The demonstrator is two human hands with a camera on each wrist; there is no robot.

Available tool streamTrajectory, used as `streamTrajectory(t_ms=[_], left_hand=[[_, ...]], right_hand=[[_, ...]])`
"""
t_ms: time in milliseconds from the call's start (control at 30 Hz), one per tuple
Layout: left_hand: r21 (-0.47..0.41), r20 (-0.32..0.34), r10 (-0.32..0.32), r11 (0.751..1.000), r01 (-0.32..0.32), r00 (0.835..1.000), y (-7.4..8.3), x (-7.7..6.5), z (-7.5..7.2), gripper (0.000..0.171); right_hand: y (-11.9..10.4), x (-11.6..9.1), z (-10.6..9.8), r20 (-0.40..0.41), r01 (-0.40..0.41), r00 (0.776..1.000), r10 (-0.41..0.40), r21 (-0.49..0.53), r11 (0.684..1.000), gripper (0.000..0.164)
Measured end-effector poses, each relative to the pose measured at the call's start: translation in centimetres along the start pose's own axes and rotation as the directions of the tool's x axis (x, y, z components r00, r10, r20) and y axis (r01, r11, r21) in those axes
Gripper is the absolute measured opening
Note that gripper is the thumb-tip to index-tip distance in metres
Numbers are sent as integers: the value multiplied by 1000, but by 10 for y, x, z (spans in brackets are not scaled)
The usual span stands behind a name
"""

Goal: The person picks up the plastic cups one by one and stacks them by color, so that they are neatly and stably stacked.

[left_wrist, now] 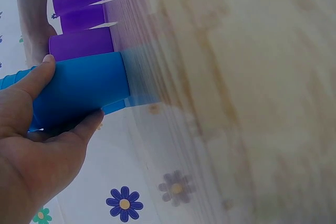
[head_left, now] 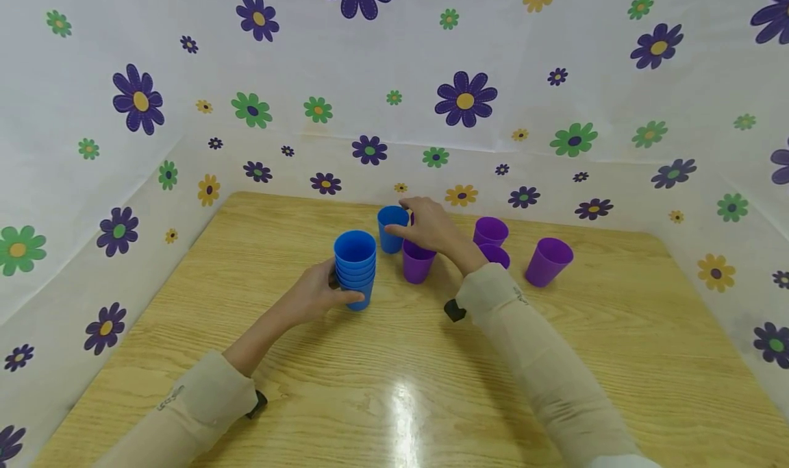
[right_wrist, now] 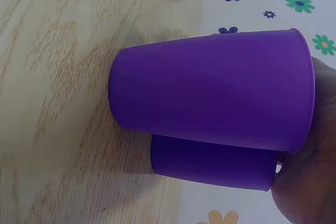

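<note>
My left hand grips a stack of nested blue cups, upright at the table's left middle. In the left wrist view its thumb and fingers curl round the blue stack. Farther back stands a single blue cup. Over a purple cup reaches my right hand, thumb and forefinger spread around the right side of the single blue cup's rim. In the right wrist view two upright purple cups, the nearer and the one behind it, hide most of that hand.
More purple cups stand right of my right hand, one at the back, one partly behind the sleeve, and one farther right. The wooden table meets flowered white cloth walls at its back and sides.
</note>
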State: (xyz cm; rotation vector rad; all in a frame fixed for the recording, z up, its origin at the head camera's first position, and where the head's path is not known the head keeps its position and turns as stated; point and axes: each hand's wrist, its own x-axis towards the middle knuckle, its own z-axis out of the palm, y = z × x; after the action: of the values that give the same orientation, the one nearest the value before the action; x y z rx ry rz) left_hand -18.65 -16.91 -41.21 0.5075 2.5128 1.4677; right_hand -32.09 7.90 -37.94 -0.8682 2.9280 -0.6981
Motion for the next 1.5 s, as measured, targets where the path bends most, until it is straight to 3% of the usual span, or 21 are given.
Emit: streamTrajectory(t_ms=[500,833,1267,1500], left_hand=[[-4,4,-1,1000,1,1000,0,0,0,69],[3,2,-10,1000,10,1000,-2,1,1,70],[-5,6,-7,1000,7,1000,-1,2,1,71],[-2,6,-1,1000,1,1000,-2,2,1,71]], right_hand=[[-2,-1,0,11,-5,1000,6,-69,998,77],[-2,-1,-1,22,-12,1000,13,-42,999,75],[0,0,2,-62,52,997,-54,-28,998,70],[-3,-5,0,-129,116,986,-110,45,992,67]])
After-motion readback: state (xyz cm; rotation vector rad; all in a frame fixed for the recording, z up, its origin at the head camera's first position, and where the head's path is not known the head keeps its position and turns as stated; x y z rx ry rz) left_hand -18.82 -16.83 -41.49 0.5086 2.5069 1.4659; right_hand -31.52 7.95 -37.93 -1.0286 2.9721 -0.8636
